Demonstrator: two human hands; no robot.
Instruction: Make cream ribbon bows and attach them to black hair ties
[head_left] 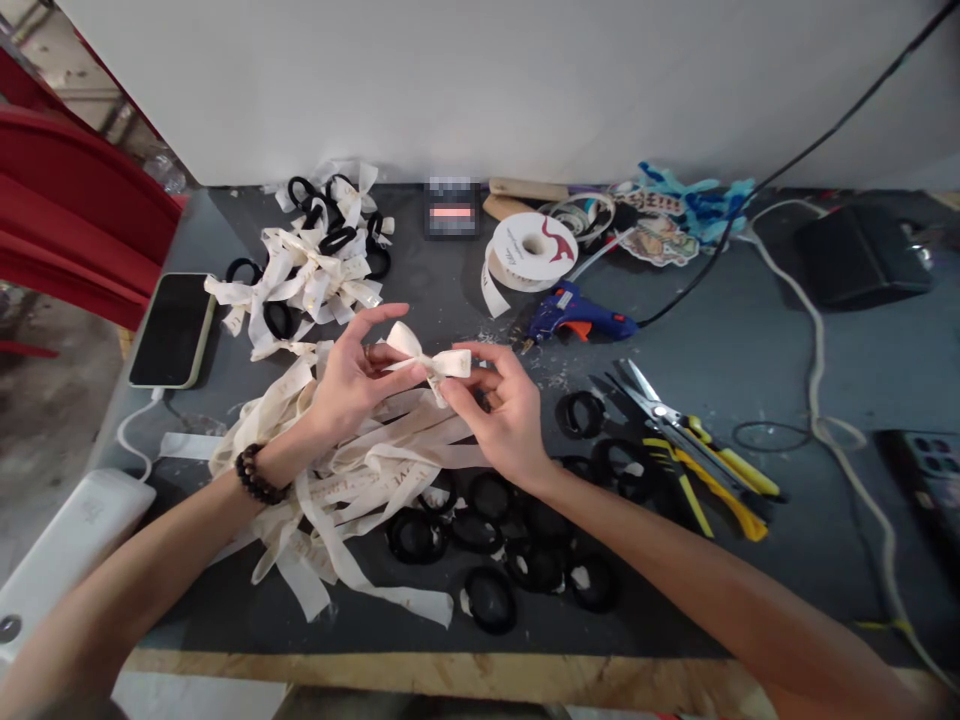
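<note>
A cream ribbon bow [453, 363] is held up between both hands over the middle of the table. My left hand [352, 375] pinches its left side with thumb and fingers, the index finger raised. On the bow's right side, my right hand [504, 410] grips near the knot, its thumb just below. Under the hands lies a heap of loose cream ribbon strips [375, 470] with printed lettering. Several black hair ties [487, 600], some with white bits stuck on, are spread to the right of the strips. Behind my left hand sits a pile of bows on black hair ties [315, 265].
A blue glue gun [574, 312] lies beyond my right hand, beside a ribbon spool [517, 250]. Scissors [675, 430] and a yellow cutter [679, 490] are at right. A phone [171, 330] connects by cable to a white power bank [79, 545]. A black cable [817, 150] hangs across the right.
</note>
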